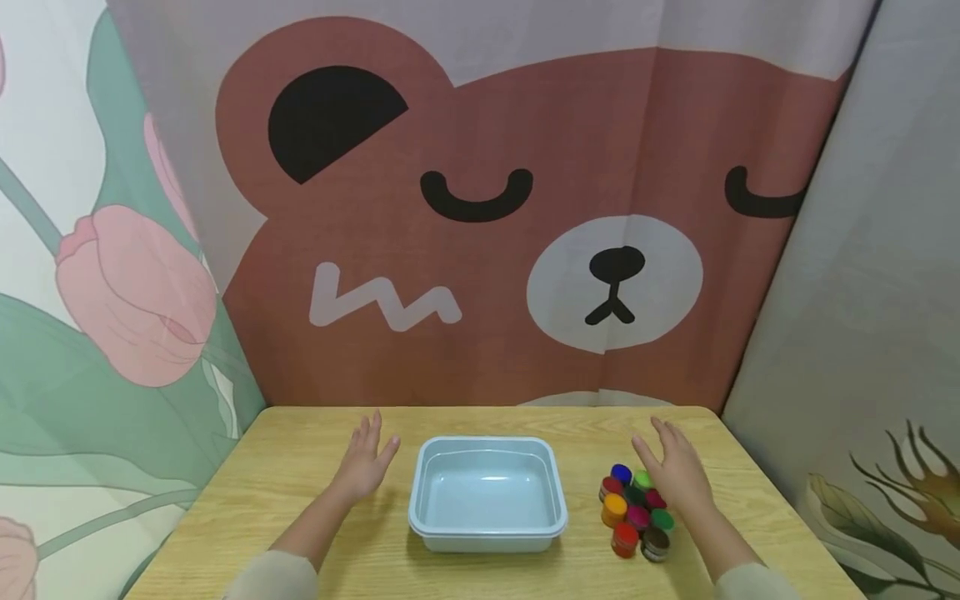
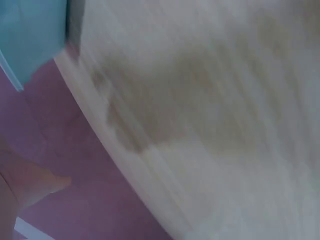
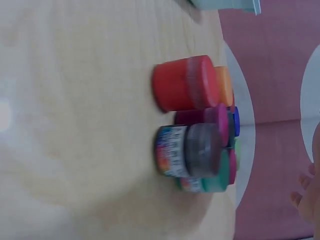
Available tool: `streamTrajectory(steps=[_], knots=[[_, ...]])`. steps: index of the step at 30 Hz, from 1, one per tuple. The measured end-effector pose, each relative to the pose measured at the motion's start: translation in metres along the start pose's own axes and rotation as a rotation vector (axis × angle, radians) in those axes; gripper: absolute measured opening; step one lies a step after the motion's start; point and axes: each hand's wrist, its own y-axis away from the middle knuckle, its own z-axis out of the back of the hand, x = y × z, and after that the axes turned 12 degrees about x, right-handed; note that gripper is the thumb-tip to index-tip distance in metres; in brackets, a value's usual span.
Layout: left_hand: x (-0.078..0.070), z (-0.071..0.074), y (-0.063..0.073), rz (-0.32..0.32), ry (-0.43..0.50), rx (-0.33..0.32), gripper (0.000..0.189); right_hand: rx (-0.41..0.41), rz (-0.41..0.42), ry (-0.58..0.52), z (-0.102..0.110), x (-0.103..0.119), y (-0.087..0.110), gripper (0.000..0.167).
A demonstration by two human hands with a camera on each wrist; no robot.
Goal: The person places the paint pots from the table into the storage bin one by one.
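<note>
A light-blue plastic basin (image 1: 487, 531) sits in the middle of the wooden table. To its left my left hand (image 1: 364, 467) is held above the table with fingers extended, touching nothing. On the basin's right stands a cluster of small paint jars with coloured lids, among them a red jar (image 3: 180, 84), an orange jar (image 1: 614, 510) and a dark brown jar (image 1: 656, 544). Above the cluster's right side hovers my right hand (image 1: 681, 475), its fingers spread and holding nothing. In the left wrist view only part of the left hand (image 2: 30, 182) shows.
The wooden table (image 1: 337, 567) ends at a back edge against a curtain (image 1: 525, 125) with a bear face. Flowered fabric (image 1: 135, 292) hangs at the left, and a grey patterned sheet (image 1: 862, 292) closes off the right side.
</note>
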Motion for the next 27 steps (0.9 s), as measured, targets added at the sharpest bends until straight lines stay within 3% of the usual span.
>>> streamTrajectory(steps=[8, 12, 19, 27], knots=[[-0.008, -0.035, 0.012, -0.047, 0.28, 0.059, 0.075, 0.067, -0.074, -0.171, -0.011, -0.009, 0.04, 0.077], [-0.01, -0.05, 0.019, -0.07, 0.376, 0.065, 0.073, 0.096, -0.126, -0.22, -0.02, -0.011, 0.054, 0.075], [-0.009, -0.069, 0.028, -0.054, 0.438, 0.05, 0.072, 0.14, -0.181, -0.263, -0.033, -0.017, 0.066, 0.085], [-0.009, -0.073, 0.032, -0.074, 0.48, 0.065, 0.072, 0.13, -0.218, -0.268, -0.045, -0.022, 0.073, 0.092]])
